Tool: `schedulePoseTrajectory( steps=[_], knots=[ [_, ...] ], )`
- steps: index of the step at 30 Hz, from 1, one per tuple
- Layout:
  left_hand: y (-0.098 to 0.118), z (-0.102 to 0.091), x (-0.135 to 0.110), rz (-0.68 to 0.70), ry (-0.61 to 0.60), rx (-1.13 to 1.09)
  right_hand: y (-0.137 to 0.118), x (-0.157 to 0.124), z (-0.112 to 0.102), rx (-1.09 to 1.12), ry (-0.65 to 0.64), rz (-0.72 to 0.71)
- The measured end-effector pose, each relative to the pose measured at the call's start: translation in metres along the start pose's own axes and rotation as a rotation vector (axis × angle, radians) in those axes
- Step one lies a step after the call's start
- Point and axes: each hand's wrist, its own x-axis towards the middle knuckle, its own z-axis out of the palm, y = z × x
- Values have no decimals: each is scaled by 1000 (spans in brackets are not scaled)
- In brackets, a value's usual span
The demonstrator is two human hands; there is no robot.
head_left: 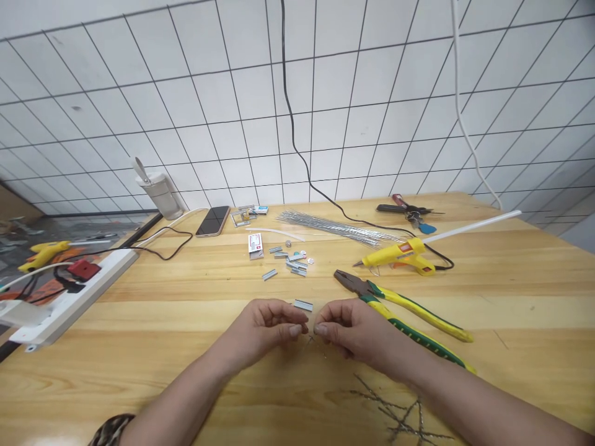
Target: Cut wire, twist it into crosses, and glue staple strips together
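My left hand (267, 328) and my right hand (348, 328) meet at the near middle of the wooden table (139, 322). Both are closed in a pinch on a tiny thin metal piece (310, 337) held between the fingertips. A strip of staples (303, 304) lies just beyond my fingers. Green and yellow pliers (404, 313) lie right beside my right hand. A star shape of thin wires (400, 415) rests on the table under my right forearm.
Further back lie loose staple strips (290, 260), a small staple box (255, 245), a bundle of thin wires (339, 227), a yellow glue gun (404, 255), a phone (212, 221), keys (411, 212) and a white power strip (69, 297) at the left.
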Motion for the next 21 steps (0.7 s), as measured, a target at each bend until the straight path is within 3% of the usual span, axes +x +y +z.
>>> schedulePoseTrajectory(
  steps=[9,15,21],
  knots=[
    [0,0,-2,52,-80,184,4,1,-2,-76,-73,1],
    [0,5,-4,6,-132,217,3,0,-2,-85,-84,-1],
    [2,6,-7,206,-93,519,0,-1,-1,-4,-124,3]
  ],
)
